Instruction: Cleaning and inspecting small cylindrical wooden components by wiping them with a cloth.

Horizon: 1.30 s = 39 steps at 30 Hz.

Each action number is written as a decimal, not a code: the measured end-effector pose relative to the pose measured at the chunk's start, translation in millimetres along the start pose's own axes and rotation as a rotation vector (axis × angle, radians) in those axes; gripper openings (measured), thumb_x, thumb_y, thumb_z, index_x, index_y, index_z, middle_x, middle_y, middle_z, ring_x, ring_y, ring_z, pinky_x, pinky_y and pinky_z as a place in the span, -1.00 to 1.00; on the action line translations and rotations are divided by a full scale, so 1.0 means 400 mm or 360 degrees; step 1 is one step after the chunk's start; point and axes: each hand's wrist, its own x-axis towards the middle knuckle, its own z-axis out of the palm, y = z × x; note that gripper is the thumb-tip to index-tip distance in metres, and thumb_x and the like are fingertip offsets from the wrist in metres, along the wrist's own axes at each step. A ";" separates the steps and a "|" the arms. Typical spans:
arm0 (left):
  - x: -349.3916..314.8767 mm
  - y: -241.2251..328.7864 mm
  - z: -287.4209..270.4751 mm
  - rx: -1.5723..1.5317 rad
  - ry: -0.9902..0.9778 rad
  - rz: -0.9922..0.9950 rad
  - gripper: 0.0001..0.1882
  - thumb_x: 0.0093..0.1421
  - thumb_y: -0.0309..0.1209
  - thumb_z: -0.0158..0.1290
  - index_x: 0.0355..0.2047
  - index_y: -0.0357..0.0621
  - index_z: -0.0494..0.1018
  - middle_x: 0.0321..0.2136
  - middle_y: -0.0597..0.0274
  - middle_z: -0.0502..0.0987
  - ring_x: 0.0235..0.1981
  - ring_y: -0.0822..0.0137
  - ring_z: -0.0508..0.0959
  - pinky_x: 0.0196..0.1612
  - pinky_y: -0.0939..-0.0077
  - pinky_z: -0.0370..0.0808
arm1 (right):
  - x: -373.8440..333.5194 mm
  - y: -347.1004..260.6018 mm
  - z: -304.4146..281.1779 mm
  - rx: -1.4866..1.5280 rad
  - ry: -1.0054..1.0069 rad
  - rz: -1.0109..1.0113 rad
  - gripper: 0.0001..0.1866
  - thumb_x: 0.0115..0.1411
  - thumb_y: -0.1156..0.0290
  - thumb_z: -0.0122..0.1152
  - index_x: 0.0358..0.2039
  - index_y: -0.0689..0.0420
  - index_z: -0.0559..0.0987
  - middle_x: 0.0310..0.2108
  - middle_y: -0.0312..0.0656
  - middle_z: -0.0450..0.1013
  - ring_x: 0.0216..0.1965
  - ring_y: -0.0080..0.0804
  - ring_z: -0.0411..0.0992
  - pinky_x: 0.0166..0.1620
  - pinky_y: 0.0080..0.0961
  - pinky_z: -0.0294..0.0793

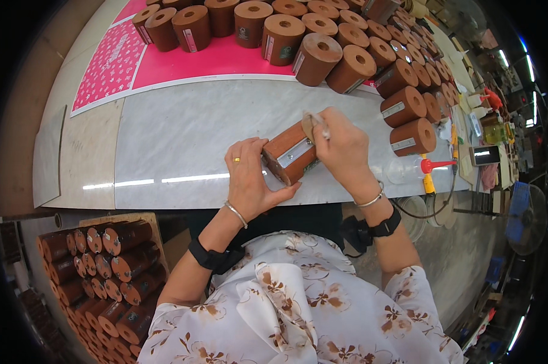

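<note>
A reddish-brown wooden cylinder [278, 147] lies tilted on its side on the grey tabletop, with a silvery metal strip [295, 153] set along its upper face. My left hand [249, 173] grips its left end, thumb below and fingers above. In my right hand [343, 145] is a crumpled pale cloth [313, 126], pinched and pressed against the cylinder's right end. The right fingertips are partly hidden behind the cloth and the hand.
Many similar cylinders [284, 30] stand on a pink sheet [210, 62] at the back and down the right side. A red-nozzled bottle [431, 165] and a cable lie at the right. More cylinders [128, 261] are stacked at lower left.
</note>
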 end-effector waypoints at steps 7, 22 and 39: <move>-0.021 -0.029 0.024 0.0311 0.0022 0.0240 -0.11 -0.30 -0.14 0.37 0.00 -0.31 0.23 -0.14 -0.09 0.34 -0.07 -0.04 0.31 0.06 0.06 0.12 | -0.053 -0.136 0.002 0.0178 -0.0002 -0.0525 -0.81 0.00 0.41 0.17 -0.33 0.12 0.49 -0.49 -0.24 0.39 -0.47 -0.35 0.44 -0.48 -0.45 0.44; -0.019 0.007 0.008 0.0182 -0.0047 0.0145 -0.07 -0.31 -0.16 0.35 0.06 -0.32 0.19 -0.09 -0.08 0.33 0.02 -0.04 0.30 0.17 -0.09 0.05 | -0.016 0.059 -0.002 -0.0005 0.0143 -0.0057 -0.92 0.13 0.45 0.08 -0.44 0.14 0.39 -0.54 -0.12 0.38 -0.57 -0.15 0.43 -0.51 -0.32 0.41; 0.016 -0.039 -0.006 0.0290 0.0009 0.0200 -0.13 -0.32 -0.18 0.36 0.01 -0.28 0.28 -0.09 -0.07 0.34 0.04 -0.02 0.30 0.17 -0.06 0.07 | 0.015 -0.002 0.021 -0.0080 0.0084 0.0022 -0.82 0.00 0.46 0.16 -0.32 0.10 0.49 -0.51 -0.20 0.37 -0.56 -0.31 0.45 -0.56 -0.42 0.43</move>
